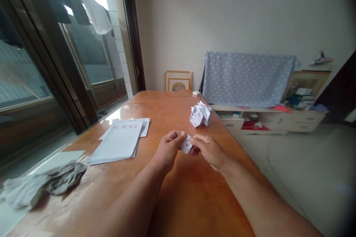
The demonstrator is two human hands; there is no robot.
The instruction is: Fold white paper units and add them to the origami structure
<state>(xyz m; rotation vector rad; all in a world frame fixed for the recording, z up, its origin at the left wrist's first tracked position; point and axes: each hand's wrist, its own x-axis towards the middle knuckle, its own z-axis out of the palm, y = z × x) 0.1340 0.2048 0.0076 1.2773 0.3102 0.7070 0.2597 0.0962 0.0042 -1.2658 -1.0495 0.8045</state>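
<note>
Between my two hands is a small folded piece of paper [186, 145], white with reddish and dark marks. My left hand [170, 149] pinches its left side, the thumb pressed on top. On the right side, my right hand [208, 149] grips it with thumb and curled fingers. Both hands are above the wooden table [167, 108]. Just beyond them stands a cluster of folded paper pieces [199, 114] with printed marks. To the left lies a stack of lined paper sheets [116, 140] with red writing at the top.
Grey cloths [65, 177] lie on a pale sheet at the table's near left. A small white box [196, 93] sits at the far edge. Behind, a dotted blue cloth [244, 79] covers something on a low white cabinet [278, 120]. Sliding glass doors [25, 74] stand at left.
</note>
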